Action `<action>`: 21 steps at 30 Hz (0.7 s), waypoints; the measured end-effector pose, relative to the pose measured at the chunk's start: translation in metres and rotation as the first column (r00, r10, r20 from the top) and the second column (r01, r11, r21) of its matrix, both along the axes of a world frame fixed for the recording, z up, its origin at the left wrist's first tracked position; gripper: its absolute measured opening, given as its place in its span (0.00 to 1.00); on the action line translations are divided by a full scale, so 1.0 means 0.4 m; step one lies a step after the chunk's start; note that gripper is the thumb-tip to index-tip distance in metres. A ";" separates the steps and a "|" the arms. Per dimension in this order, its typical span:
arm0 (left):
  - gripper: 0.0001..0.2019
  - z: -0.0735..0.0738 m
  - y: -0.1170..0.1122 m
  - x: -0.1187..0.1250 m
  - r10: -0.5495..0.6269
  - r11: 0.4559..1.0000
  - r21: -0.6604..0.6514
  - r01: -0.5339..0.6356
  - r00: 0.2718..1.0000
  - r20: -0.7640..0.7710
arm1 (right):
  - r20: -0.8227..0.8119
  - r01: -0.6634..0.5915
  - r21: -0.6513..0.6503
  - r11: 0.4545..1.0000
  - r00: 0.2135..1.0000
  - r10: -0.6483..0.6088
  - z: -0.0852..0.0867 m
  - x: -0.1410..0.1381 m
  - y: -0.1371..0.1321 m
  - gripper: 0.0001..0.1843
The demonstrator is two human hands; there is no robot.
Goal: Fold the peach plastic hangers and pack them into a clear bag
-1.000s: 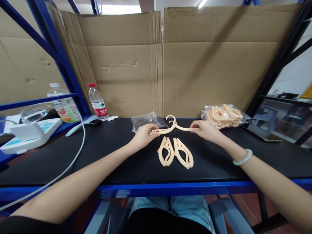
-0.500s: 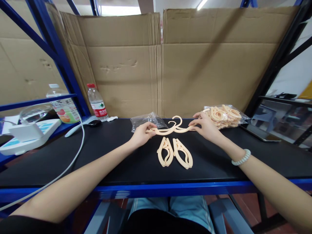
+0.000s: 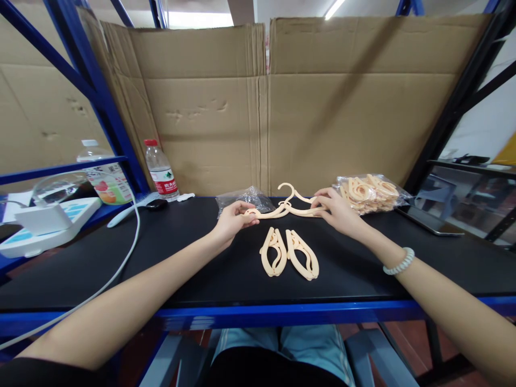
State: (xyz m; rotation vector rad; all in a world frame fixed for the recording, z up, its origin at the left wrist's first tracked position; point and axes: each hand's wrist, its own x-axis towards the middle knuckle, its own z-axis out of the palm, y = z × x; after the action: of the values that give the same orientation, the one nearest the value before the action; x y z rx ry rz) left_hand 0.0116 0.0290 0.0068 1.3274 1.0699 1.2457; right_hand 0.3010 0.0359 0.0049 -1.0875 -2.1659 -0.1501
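Note:
Both my hands hold one unfolded cream plastic hanger (image 3: 287, 207) just above the black table (image 3: 201, 258). My left hand (image 3: 231, 220) pinches its left arm tip; my right hand (image 3: 336, 210) grips its right arm. The hook points up in the middle. Two folded cream hangers (image 3: 289, 259) lie flat side by side in front of it, nearer me. A clear bag of more cream hangers (image 3: 368, 192) sits just right of my right hand. An empty crumpled clear bag (image 3: 242, 199) lies behind my left hand.
A water bottle (image 3: 160, 169) stands at the back left beside a blue rack post. A white cable (image 3: 121, 258) crosses the table's left part. A white device (image 3: 48, 223) rests on the left shelf. Cardboard sheets (image 3: 282, 102) wall the back. A tablet (image 3: 429, 220) lies far right.
The hanger has been lifted slightly and moved back from the two folded ones; its hook now stands higher. My right hand shifted a little toward the bag of hangers.

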 end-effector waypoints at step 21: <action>0.09 0.018 -0.003 0.002 -0.112 0.993 0.058 0.105 0.985 0.131 | -0.845 -0.489 -0.287 0.824 0.534 0.023 0.027 -0.016 -0.021 0.24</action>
State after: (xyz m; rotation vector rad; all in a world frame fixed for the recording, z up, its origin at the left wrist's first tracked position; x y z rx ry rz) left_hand 0.0125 0.0277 0.0139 1.3026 0.8656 1.2688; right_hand 0.2946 0.0273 0.0157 -0.7943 -1.4500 0.9585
